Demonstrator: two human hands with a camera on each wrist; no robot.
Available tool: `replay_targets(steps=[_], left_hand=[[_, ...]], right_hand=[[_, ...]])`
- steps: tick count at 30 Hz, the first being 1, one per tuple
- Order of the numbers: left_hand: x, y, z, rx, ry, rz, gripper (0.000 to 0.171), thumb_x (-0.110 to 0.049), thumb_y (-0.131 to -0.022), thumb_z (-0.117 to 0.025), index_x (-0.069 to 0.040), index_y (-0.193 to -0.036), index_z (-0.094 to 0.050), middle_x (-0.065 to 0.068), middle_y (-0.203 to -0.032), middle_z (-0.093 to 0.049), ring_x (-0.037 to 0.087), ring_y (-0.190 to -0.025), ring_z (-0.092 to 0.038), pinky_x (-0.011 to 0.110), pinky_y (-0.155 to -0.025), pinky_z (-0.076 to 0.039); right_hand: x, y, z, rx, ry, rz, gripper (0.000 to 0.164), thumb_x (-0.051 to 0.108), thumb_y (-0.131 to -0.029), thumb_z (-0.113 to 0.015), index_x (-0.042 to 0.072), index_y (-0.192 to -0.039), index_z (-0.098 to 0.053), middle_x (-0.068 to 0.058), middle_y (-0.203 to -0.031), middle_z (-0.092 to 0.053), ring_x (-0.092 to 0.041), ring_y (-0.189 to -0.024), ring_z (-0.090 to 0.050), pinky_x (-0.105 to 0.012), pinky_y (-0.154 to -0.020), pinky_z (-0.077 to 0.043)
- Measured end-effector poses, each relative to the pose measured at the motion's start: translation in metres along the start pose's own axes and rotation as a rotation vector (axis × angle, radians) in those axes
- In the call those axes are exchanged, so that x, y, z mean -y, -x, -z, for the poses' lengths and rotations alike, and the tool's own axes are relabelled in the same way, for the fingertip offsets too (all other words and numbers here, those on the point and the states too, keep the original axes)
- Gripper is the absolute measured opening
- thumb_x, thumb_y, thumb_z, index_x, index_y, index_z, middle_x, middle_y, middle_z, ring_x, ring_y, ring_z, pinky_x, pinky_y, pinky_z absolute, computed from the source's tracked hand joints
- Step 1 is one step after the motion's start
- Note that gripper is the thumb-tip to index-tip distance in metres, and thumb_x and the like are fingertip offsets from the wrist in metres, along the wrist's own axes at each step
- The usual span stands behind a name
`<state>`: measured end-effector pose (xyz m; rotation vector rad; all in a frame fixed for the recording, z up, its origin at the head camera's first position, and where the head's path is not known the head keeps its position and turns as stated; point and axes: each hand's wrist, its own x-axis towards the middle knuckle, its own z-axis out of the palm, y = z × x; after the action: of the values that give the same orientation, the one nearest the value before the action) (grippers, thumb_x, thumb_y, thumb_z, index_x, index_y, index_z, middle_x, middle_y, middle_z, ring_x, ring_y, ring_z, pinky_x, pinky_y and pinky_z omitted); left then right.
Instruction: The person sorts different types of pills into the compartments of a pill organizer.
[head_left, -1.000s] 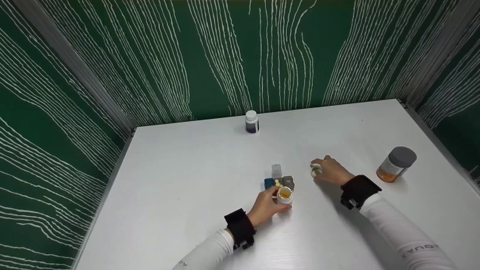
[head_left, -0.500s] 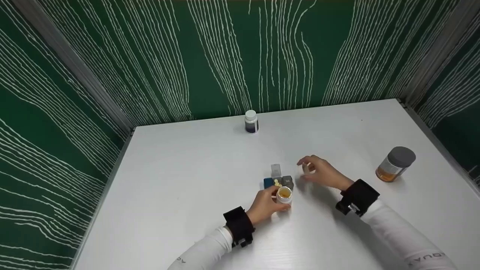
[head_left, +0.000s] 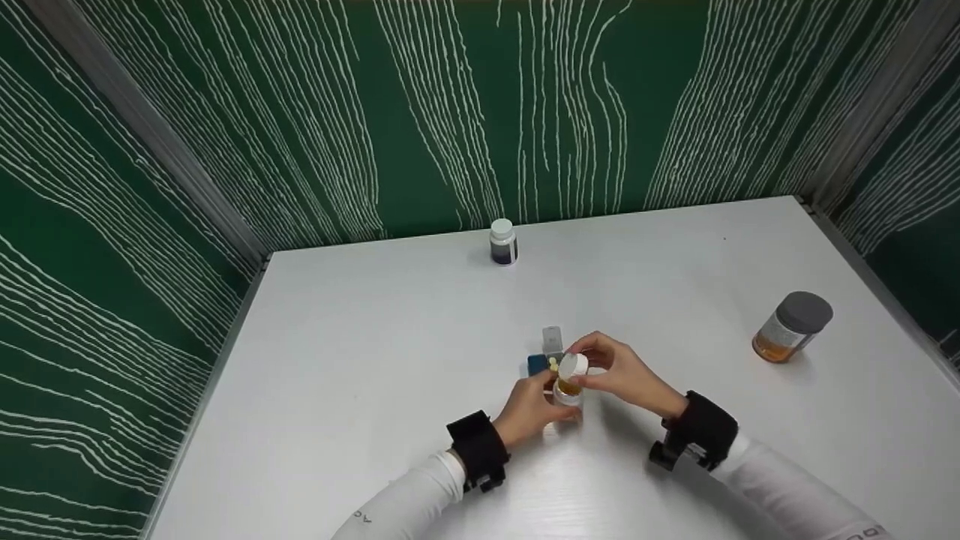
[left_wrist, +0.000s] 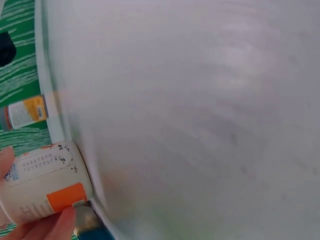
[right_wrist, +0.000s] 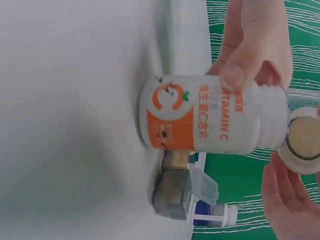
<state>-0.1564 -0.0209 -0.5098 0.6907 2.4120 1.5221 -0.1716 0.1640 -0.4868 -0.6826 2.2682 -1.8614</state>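
Note:
My left hand [head_left: 529, 412] grips a white vitamin C bottle [right_wrist: 200, 115], its fingers and thumb around the sides. The bottle stands upright on the table, and its orange label faces the right wrist camera. Between fingers and thumb, my right hand [head_left: 628, 376] pinches a white cap [head_left: 574, 365], tilted right at the bottle's mouth. The cap's underside shows a beige liner in the right wrist view. Just behind the bottle sits a small pill organizer [right_wrist: 172, 195] with blue and grey sections. One clear lid [head_left: 552, 339] is flipped up, with pale yellow tablets [head_left: 553, 363] beneath it, partly hidden.
At the table's back edge stands a white-capped bottle [head_left: 503, 244] with a dark purple label. A larger jar [head_left: 793, 326] with a grey lid and orange base is at the right. Green walls with white lines border the white table [head_left: 360, 360].
My right hand has carried the cap leftward from beside the pill organizer to the bottle's mouth, turning it over on the way. The left hand and bottle have stayed in place.

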Motion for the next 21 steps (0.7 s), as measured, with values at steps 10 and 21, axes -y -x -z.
replay_targets(steps=[10, 21], left_hand=[[0.002, 0.0, 0.0, -0.017, -0.049, -0.062, 0.043, -0.009, -0.072, -0.073, 0.002, -0.109, -0.054, 0.012, -0.102, -0.061, 0.013, -0.093, -0.058, 0.014, -0.073, -0.046], [0.004, 0.0, -0.002, -0.037, -0.068, -0.076, 0.042, -0.009, -0.07, -0.074, 0.004, -0.107, -0.056, 0.011, -0.098, -0.062, 0.012, -0.089, -0.059, 0.013, -0.071, -0.046]], right_hand=[[0.0, 0.01, -0.003, 0.02, -0.04, 0.029, 0.036, -0.001, -0.073, -0.068, -0.007, -0.106, -0.054, -0.022, -0.111, -0.054, -0.012, -0.099, -0.054, -0.025, -0.086, -0.042], [0.009, 0.015, -0.005, 0.092, 0.019, -0.027, 0.047, 0.0, -0.073, -0.068, -0.008, -0.117, -0.052, -0.02, -0.117, -0.054, -0.02, -0.1, -0.054, -0.052, -0.09, -0.035]])
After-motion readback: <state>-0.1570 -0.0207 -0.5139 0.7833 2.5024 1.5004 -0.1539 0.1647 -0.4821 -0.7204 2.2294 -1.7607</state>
